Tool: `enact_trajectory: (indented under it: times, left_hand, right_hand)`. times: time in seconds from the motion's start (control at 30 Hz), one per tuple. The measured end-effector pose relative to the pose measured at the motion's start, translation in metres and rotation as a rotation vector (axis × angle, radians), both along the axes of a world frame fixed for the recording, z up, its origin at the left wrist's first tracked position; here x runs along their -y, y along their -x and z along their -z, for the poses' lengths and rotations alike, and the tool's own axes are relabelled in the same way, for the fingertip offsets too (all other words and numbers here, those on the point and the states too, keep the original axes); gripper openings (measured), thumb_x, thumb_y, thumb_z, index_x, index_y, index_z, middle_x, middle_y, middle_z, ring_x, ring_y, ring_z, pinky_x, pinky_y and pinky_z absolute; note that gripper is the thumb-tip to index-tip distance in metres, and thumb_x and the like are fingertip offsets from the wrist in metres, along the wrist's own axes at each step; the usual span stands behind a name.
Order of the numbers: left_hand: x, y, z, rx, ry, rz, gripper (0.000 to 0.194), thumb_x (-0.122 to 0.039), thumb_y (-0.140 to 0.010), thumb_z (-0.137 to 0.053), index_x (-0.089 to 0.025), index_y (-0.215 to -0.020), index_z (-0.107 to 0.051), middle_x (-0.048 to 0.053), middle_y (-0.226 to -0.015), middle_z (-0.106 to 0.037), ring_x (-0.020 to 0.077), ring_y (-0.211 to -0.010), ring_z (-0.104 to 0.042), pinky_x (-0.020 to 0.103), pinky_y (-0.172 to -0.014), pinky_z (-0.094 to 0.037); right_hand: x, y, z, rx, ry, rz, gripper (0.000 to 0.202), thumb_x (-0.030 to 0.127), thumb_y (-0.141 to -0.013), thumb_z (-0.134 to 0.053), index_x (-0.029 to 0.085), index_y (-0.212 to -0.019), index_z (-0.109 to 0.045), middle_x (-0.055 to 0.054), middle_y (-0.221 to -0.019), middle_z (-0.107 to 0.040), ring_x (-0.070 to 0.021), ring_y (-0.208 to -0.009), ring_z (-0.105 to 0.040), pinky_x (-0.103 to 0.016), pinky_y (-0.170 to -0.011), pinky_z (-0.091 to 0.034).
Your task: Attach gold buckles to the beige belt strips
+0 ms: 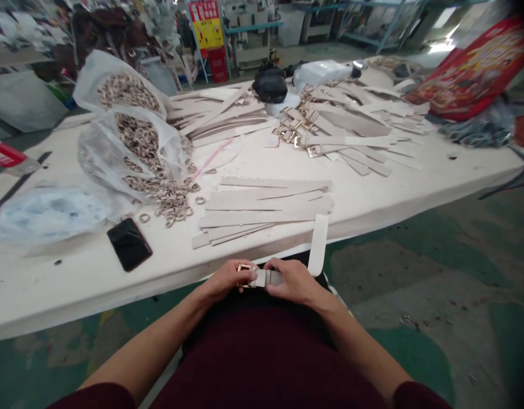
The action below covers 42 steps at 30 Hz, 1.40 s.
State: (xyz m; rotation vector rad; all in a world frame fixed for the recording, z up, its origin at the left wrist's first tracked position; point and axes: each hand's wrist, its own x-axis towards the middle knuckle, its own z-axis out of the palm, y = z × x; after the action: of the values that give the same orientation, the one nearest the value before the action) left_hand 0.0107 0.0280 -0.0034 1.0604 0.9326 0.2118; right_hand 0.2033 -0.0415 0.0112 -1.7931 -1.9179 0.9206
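1. Below the table edge [245, 253], over the lap, the left hand [225, 279] is closed with its fingers pinching a gold metal buckle [245, 268].
2. Just beside it, the right hand [294, 281] is curled shut on a flat, matte beige strap [268, 278]; the strap spans between both hands, and its free end rises to the table edge.
3. On the table just above the hands lies a stack of matching straps [262, 210].
4. Left of the stack, small metal rings [172, 199] spill from a clear plastic bag [100, 159]; a glossy black phone [129, 244] lies below them.
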Motion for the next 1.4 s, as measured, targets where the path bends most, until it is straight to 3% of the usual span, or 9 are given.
enact_trajectory:
  times: [0.17, 0.43, 0.63, 0.8, 0.9, 1.0, 1.07, 1.23, 1.4]
  left_hand:
    - [0.013, -0.007, -0.001, 0.019, 0.004, 0.04, 0.041, -0.038, -0.061, -0.074, -0.011, -0.089, -0.065, 0.0, -0.062, -0.058, 0.0075, -0.049, -0.047, 0.017, -0.042, -0.036]
    - [0.021, -0.01, 0.024, -0.009, -0.045, 0.076, 0.037, -0.037, -0.065, -0.072, -0.015, -0.093, -0.061, 0.0, -0.071, -0.059, 0.0083, -0.056, -0.051, 0.016, -0.043, -0.039]
    - [0.025, -0.02, 0.025, -0.086, -0.248, 0.105, 0.028, -0.034, -0.07, -0.068, -0.016, -0.09, -0.06, -0.004, -0.061, -0.049, 0.0071, -0.051, -0.046, 0.016, -0.042, -0.038]
    - [0.024, -0.028, 0.019, -0.129, -0.296, 0.212, 0.026, -0.035, -0.071, -0.065, -0.015, -0.089, -0.066, -0.003, -0.06, -0.051, 0.0077, -0.05, -0.046, 0.017, -0.041, -0.039]
    - [0.023, -0.029, 0.023, -0.089, -0.215, 0.091, 0.03, -0.036, -0.068, -0.068, -0.014, -0.087, -0.065, -0.002, -0.063, -0.054, 0.0076, -0.052, -0.046, 0.017, -0.042, -0.039]
    - [0.025, -0.03, 0.028, -0.064, -0.136, -0.131, 0.035, -0.038, -0.064, -0.072, -0.013, -0.089, -0.063, -0.002, -0.062, -0.054, 0.0069, -0.051, -0.046, 0.016, -0.041, -0.038]
    - [0.027, -0.032, 0.031, -0.051, -0.117, -0.209, 0.038, -0.039, -0.063, -0.073, -0.013, -0.089, -0.062, -0.003, -0.062, -0.054, 0.0069, -0.051, -0.046, 0.016, -0.04, -0.038]
    - [0.03, -0.037, 0.032, -0.016, -0.106, -0.262, 0.038, -0.038, -0.063, -0.074, -0.013, -0.09, -0.061, -0.002, -0.065, -0.057, 0.0072, -0.053, -0.048, 0.017, -0.042, -0.041]
    - [0.03, -0.04, 0.032, -0.038, -0.077, -0.241, 0.039, -0.038, -0.062, -0.074, -0.014, -0.089, -0.061, -0.003, -0.064, -0.056, 0.0073, -0.052, -0.048, 0.017, -0.042, -0.04]
  right_hand:
    - [0.017, -0.01, 0.0, -0.16, 0.061, 0.029, 0.029, 0.032, -0.063, -0.066, 0.021, -0.09, -0.068, -0.001, -0.069, -0.065, -0.0143, -0.06, -0.055, -0.022, -0.054, -0.034]
    - [0.032, -0.022, 0.042, -0.476, 0.256, 0.036, 0.032, 0.036, -0.064, -0.07, 0.016, -0.09, -0.068, 0.002, -0.072, -0.061, -0.0108, -0.064, -0.05, -0.019, -0.055, -0.035]
    - [0.036, -0.027, 0.051, -0.638, 0.355, 0.058, 0.034, 0.041, -0.066, -0.069, 0.014, -0.088, -0.067, 0.001, -0.069, -0.061, -0.0101, -0.056, -0.049, -0.019, -0.05, -0.037]
    - [0.03, -0.017, 0.053, -0.572, 0.103, 0.036, 0.042, 0.037, -0.068, -0.071, 0.02, -0.106, -0.067, 0.0, -0.081, -0.064, -0.0123, -0.068, -0.053, -0.022, -0.064, -0.041]
    - [0.024, -0.012, 0.057, -0.507, 0.031, 0.055, 0.045, 0.037, -0.07, -0.07, 0.021, -0.112, -0.064, 0.0, -0.082, -0.064, -0.0127, -0.071, -0.054, -0.023, -0.068, -0.041]
    - [0.021, -0.011, 0.063, -0.477, 0.075, 0.224, 0.048, 0.041, -0.065, -0.073, 0.018, -0.106, -0.065, 0.0, -0.075, -0.063, -0.0123, -0.066, -0.053, -0.023, -0.063, -0.041]
    - [0.021, -0.014, 0.065, -0.497, 0.15, 0.321, 0.043, 0.045, -0.062, -0.074, 0.016, -0.093, -0.065, 0.001, -0.068, -0.06, -0.0108, -0.06, -0.051, -0.021, -0.056, -0.039]
    - [0.021, -0.028, 0.056, -0.636, 0.395, 0.2, 0.036, 0.049, -0.069, -0.066, 0.014, -0.074, -0.059, 0.002, -0.059, -0.058, -0.0084, -0.051, -0.048, -0.019, -0.047, -0.034]
    - [0.015, -0.023, 0.052, -0.59, 0.376, 0.15, 0.036, 0.05, -0.068, -0.066, 0.015, -0.064, -0.056, 0.005, -0.049, -0.049, -0.007, -0.044, -0.043, -0.018, -0.041, -0.029]
